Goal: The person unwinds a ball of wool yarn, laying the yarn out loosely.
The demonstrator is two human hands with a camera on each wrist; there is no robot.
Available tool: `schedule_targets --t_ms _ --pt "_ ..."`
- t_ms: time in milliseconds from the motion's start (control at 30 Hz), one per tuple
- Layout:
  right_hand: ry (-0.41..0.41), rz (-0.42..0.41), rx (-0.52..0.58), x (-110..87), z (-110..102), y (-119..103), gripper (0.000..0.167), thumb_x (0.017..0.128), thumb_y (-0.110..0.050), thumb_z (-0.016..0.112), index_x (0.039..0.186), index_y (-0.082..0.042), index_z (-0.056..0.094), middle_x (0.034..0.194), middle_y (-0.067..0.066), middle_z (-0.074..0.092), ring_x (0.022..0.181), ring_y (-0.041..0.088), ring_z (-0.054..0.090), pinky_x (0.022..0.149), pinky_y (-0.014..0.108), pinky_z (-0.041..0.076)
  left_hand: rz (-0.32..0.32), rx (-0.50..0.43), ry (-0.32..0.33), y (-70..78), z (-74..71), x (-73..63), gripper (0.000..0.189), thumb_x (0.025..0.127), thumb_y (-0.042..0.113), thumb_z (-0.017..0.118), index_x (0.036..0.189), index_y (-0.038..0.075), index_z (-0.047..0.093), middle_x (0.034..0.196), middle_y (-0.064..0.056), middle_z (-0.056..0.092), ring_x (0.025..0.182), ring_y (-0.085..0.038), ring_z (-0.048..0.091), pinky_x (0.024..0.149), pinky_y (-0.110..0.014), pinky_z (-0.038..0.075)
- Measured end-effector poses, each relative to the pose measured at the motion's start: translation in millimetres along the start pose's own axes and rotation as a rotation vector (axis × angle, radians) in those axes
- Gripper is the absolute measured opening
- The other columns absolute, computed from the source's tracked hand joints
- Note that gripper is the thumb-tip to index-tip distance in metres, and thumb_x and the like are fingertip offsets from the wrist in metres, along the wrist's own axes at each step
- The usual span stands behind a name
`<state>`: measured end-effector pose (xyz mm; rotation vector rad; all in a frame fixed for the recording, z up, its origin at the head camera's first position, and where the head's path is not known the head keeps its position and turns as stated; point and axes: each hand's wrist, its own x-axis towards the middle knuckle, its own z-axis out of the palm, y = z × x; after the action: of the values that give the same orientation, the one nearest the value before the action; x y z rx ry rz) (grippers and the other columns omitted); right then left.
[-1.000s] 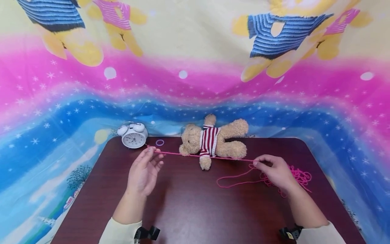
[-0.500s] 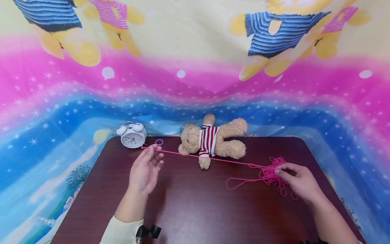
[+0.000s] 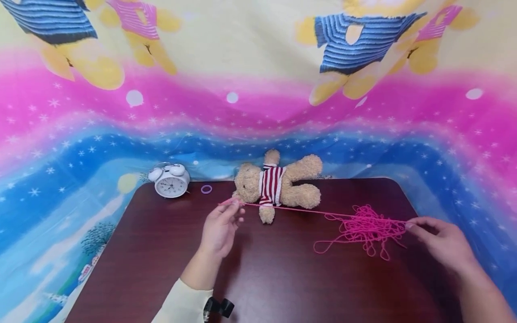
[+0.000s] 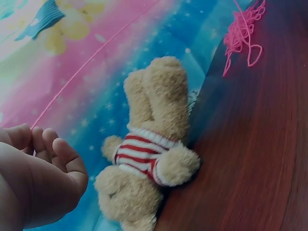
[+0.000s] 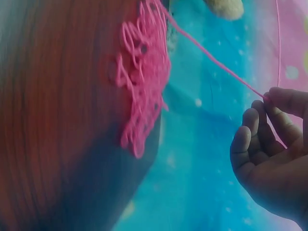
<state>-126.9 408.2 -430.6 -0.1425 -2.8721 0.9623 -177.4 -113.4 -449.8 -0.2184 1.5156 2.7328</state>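
Observation:
A length of pink string (image 3: 299, 210) runs taut between the two hands, in front of a teddy bear. My left hand (image 3: 220, 229) pinches it near one end, and a short tail sticks out past the fingertips. Far to the right, my right hand (image 3: 446, 242) pinches the string between thumb and forefinger; the right wrist view shows the strand leading from that pinch down to the heap. The loose, looped heap of pink string (image 3: 369, 229) lies on the table, left of the right hand. The teddy bear (image 4: 144, 154) in a red-and-white striped shirt lies on its back behind the string.
A white twin-bell alarm clock (image 3: 170, 181) stands at the table's back left. Right of it lies a small purple ring (image 3: 206, 189). The dark wooden table (image 3: 282, 278) ends against a printed cloth backdrop (image 3: 258, 112).
My right hand has moved right, past the string heap, drawing the strand along. My left hand has shifted right, away from the clock, still pinching the string. The heap now shows fully.

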Motion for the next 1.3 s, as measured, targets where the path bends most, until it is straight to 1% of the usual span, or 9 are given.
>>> schedule_targets --t_ms 200,400,567,767,933,1000,1100,1233,1300 --pt "0.016 0.082 -0.053 2.7 -22 12 0.046 0.104 -0.044 0.062 0.123 -0.003 0.072 0.115 0.019 0.072 0.08 -0.007 0.051 0.061 0.026 0.044 -0.025 0.074 -0.056 -20.4 21.4 3.3 0.024 0.1 0.007 0.069 0.122 -0.003 0.068 0.101 -0.005 0.074 0.086 -0.014 0.069 0.074 -0.026 0.054" --pt "0.046 0.151 -0.021 12.3 -31 29 0.052 0.105 -0.044 0.059 0.127 0.001 0.068 0.107 0.018 0.073 0.075 0.004 0.059 0.058 0.025 0.047 -0.081 0.135 -0.135 -38.3 41.5 4.9 0.035 0.102 0.012 0.067 0.13 -0.009 0.064 0.1 -0.006 0.077 0.088 -0.013 0.071 0.072 -0.025 0.053" --pt "0.07 0.198 -0.019 17.1 -39 40 0.054 0.107 -0.044 0.053 0.13 0.004 0.064 0.115 0.029 0.068 0.085 0.023 0.065 0.059 0.027 0.048 -0.09 0.21 -0.176 -54.2 58.1 9.2 0.034 0.1 0.015 0.071 0.127 -0.006 0.069 0.097 -0.003 0.078 0.088 -0.014 0.071 0.073 -0.027 0.053" --pt "0.106 0.221 -0.035 20.6 -48 42 0.058 0.106 -0.049 0.053 0.132 0.002 0.063 0.117 0.029 0.067 0.08 0.009 0.06 0.057 0.023 0.049 -0.103 0.307 -0.236 -73.4 82.3 11.9 0.03 0.099 0.016 0.072 0.122 -0.002 0.074 0.097 -0.002 0.078 0.087 -0.014 0.072 0.074 -0.028 0.052" --pt "0.132 0.219 -0.043 25.1 -49 37 0.063 0.104 -0.054 0.054 0.133 0.001 0.062 0.13 0.032 0.061 0.105 0.041 0.057 0.06 0.028 0.044 -0.095 0.366 -0.259 -92.5 100.4 15.1 0.027 0.098 0.018 0.074 0.117 -0.002 0.076 0.097 -0.008 0.079 0.081 -0.01 0.07 0.077 -0.033 0.056" --pt "0.139 0.228 -0.02 27.3 -49 34 0.065 0.103 -0.056 0.054 0.135 0.0 0.062 0.134 0.032 0.058 0.112 0.044 0.054 0.061 0.028 0.044 -0.089 0.392 -0.259 -101.0 107.4 16.1 0.026 0.096 0.018 0.076 0.114 0.0 0.078 0.097 -0.009 0.079 0.078 -0.01 0.07 0.078 -0.035 0.057" --pt "0.149 0.228 0.011 29.2 -48 32 0.065 0.101 -0.058 0.057 0.134 -0.002 0.063 0.126 0.025 0.066 0.099 0.024 0.061 0.06 0.025 0.047 -0.087 0.438 -0.263 -114.3 118.3 16.5 0.023 0.094 0.02 0.078 0.111 0.004 0.08 0.095 -0.006 0.079 0.077 -0.011 0.07 0.077 -0.037 0.058" --pt "0.136 0.181 0.075 27.8 -47 29 0.055 0.1 -0.053 0.062 0.129 -0.006 0.067 0.095 -0.006 0.073 0.076 -0.004 0.059 0.06 0.021 0.051 -0.103 0.482 -0.266 -130.6 135.0 15.5 0.019 0.093 0.022 0.08 0.106 0.008 0.081 0.093 0.0 0.078 0.077 -0.012 0.071 0.08 -0.043 0.059" --pt "0.128 0.154 0.104 26.8 -45 27 0.05 0.101 -0.049 0.065 0.127 -0.007 0.068 0.085 -0.019 0.069 0.072 -0.005 0.062 0.059 0.022 0.051 -0.101 0.498 -0.267 -138.1 143.6 14.8 0.017 0.092 0.022 0.081 0.103 0.008 0.081 0.091 0.001 0.077 0.076 -0.014 0.072 0.083 -0.047 0.059"
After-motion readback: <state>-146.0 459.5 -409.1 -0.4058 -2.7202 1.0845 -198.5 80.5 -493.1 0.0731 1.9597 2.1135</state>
